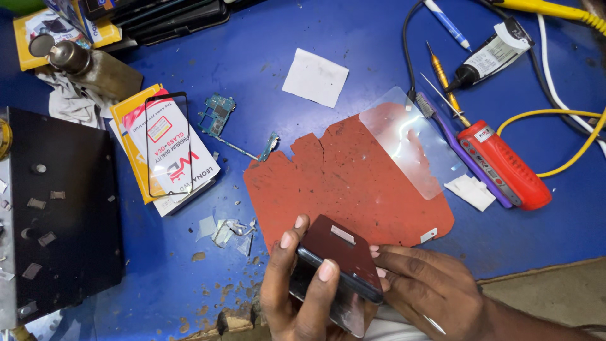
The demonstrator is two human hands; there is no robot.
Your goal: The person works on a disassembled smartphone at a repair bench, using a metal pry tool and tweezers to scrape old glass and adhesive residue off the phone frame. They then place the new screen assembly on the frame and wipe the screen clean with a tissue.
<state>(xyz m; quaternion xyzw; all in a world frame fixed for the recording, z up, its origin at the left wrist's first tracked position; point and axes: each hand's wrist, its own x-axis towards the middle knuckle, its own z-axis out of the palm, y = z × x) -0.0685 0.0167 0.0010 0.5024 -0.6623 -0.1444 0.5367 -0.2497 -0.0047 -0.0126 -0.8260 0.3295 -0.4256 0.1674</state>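
Head view: biggest risk first, the dark rectangular phone (338,262) hangs tilted above the blue worktable (189,265), near the red-orange rubber mat (341,183); a slip could drop it. Left hand (297,284) grips its edges, right hand (429,287) fingers press its side. Glossy dark back, 1 small pale sticker (343,234).

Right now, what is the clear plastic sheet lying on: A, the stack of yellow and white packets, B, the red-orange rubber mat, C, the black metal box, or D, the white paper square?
B: the clear plastic sheet lies tilted across the upper right corner of the red-orange rubber mat, partly overhanging onto the blue table.
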